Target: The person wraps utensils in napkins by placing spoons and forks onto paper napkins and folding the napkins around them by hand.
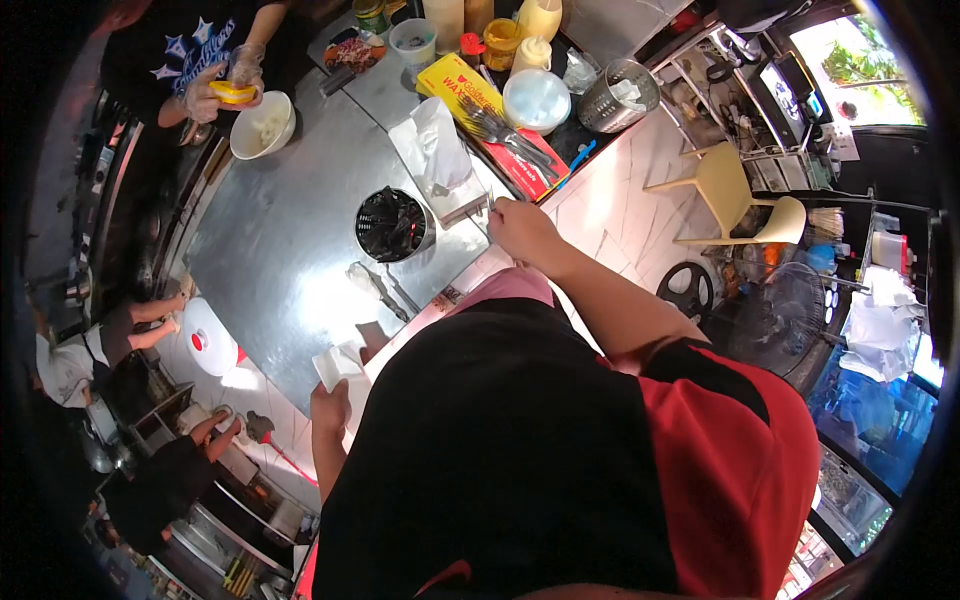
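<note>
My left hand [330, 405], low at the near edge of the steel table [255, 220], is closed on a piece of folded white paper [340, 365]. My right hand [525, 235] is closed at the table's right corner, beside the end of a tray holding white paper [435, 150]; what its fingers grip is hidden. Between my hands stands a round metal canister [428, 232] with dark utensils [390, 225] inside. Some loose cutlery [375, 290] lies on the table in front of it.
A yellow and red wax paper box [445, 80] bears dark cutlery [510, 135], near a perforated metal canister [605, 100] and sauce bottles. Across the table, a person's gloved hands [225, 90] hold something yellow by a white bowl [262, 128]. Two more people are at left. A yellow chair [725, 190] stands right.
</note>
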The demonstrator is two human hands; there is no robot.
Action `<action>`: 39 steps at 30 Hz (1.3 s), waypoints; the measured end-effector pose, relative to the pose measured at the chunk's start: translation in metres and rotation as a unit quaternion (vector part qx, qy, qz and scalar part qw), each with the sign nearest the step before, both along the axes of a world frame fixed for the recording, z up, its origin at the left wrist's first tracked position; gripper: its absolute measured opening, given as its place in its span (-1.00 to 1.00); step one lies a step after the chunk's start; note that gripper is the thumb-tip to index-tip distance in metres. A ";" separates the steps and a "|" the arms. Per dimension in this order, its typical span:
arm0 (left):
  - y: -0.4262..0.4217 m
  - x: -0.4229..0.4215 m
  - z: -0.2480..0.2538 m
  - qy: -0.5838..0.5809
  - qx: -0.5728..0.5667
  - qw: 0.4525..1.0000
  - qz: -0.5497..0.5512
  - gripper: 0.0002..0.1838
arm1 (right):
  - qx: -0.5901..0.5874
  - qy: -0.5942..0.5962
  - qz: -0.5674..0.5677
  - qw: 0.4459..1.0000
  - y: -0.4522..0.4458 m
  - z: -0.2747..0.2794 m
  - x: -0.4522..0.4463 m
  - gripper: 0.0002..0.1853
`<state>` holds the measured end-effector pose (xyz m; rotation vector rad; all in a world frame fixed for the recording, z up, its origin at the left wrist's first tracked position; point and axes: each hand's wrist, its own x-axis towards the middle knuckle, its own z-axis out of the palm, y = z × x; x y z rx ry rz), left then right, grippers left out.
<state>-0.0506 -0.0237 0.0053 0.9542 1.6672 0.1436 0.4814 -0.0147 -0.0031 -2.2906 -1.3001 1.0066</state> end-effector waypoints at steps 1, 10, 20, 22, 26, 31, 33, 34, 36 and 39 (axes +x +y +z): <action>-0.001 -0.005 -0.007 -0.016 -0.007 1.000 0.016 -0.64 | 0.032 0.000 0.005 0.999 -0.001 0.014 0.007 -0.71; 0.006 0.014 -0.009 -0.041 -0.016 0.999 -0.008 -0.65 | 0.184 -0.221 0.047 0.957 0.064 0.030 0.080 -0.79; -0.001 0.020 -0.010 -0.009 -0.014 1.000 -0.025 -0.64 | 0.234 -0.130 -0.010 0.964 0.050 0.037 0.071 -0.78; -0.004 0.020 -0.008 -0.007 -0.023 0.999 -0.025 -0.64 | 0.192 -0.039 -0.010 0.981 0.034 0.044 0.053 -0.77; -0.012 0.010 -0.027 -0.071 -0.043 0.996 0.036 -0.63 | 0.083 0.055 0.047 0.994 0.003 0.002 0.016 -0.74; -0.003 0.006 -0.023 -0.084 -0.067 0.993 0.049 -0.65 | -0.016 0.001 -0.007 1.000 0.017 -0.039 -0.009 -0.62; 0.000 0.008 -0.018 -0.092 -0.064 0.992 0.059 -0.65 | -0.010 -0.012 -0.005 1.000 0.030 -0.053 -0.008 -0.62; 0.003 0.006 -0.018 -0.082 -0.064 0.993 0.049 -0.66 | -0.006 -0.019 -0.004 1.000 0.033 -0.060 -0.009 -0.63; 0.008 0.004 -0.015 -0.061 -0.062 0.996 0.031 -0.67 | -0.012 -0.025 -0.018 0.999 0.032 -0.071 -0.012 -0.65; 0.011 0.005 -0.009 -0.044 -0.046 0.998 0.021 -0.67 | -0.015 -0.031 -0.040 0.999 0.019 -0.090 -0.009 -0.64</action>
